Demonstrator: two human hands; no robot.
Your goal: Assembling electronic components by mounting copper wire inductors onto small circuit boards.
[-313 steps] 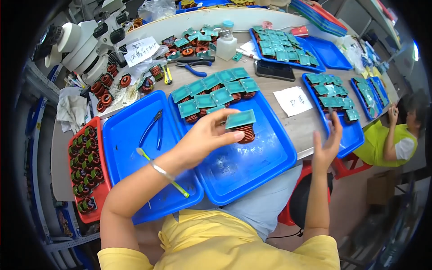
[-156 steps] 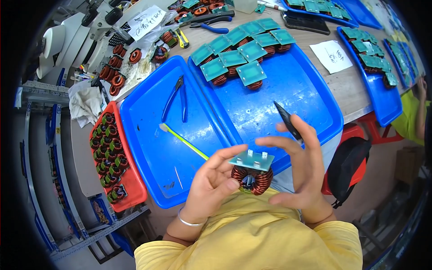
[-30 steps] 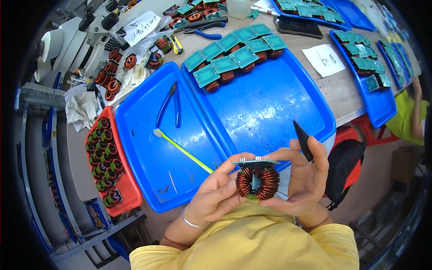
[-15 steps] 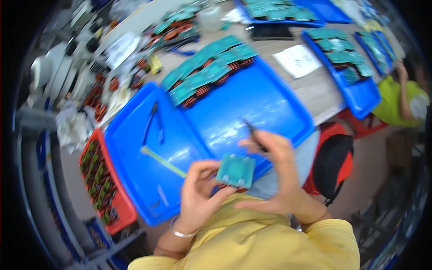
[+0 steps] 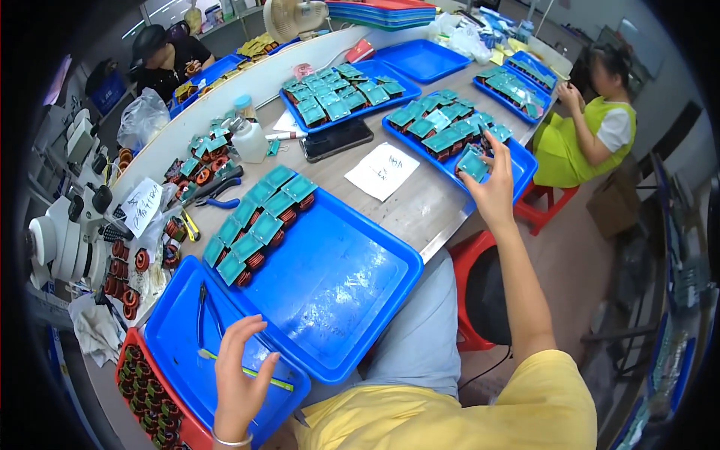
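Observation:
My right hand (image 5: pixel 493 184) reaches out over the blue tray (image 5: pixel 523 171) at the right, its thumb and fingers closed on a coil with a green square plate (image 5: pixel 472 163). Rows of similar green-plated coils (image 5: pixel 442 127) lie in that tray, just beyond the held one. Spread and holding nothing, my left hand (image 5: pixel 241 375) hovers above the lower left blue tray (image 5: pixel 174 319). Beside it in this tray are a pair of dark-handled pliers (image 5: pixel 210 309) and a thin yellow-green stick (image 5: pixel 259 377). The larger blue tray (image 5: pixel 341 259) between my hands bears rows of green-plated coils (image 5: pixel 262 217) along its far left side.
A red tray of small parts (image 5: pixel 154 397) stands at the lower left. Along the back are loose coils (image 5: pixel 202 169), blue-handled pliers (image 5: pixel 217 196), a bottle (image 5: pixel 249 141), a black phone (image 5: pixel 337 140) and a paper (image 5: pixel 381 171). Co-workers sit at the right (image 5: pixel 592 135) and far left (image 5: pixel 172 64).
The view has swung up and right. My right hand has carried the green-plated coil to the right tray. My left hand has let go of it, and the dark tool in my right hand no longer shows.

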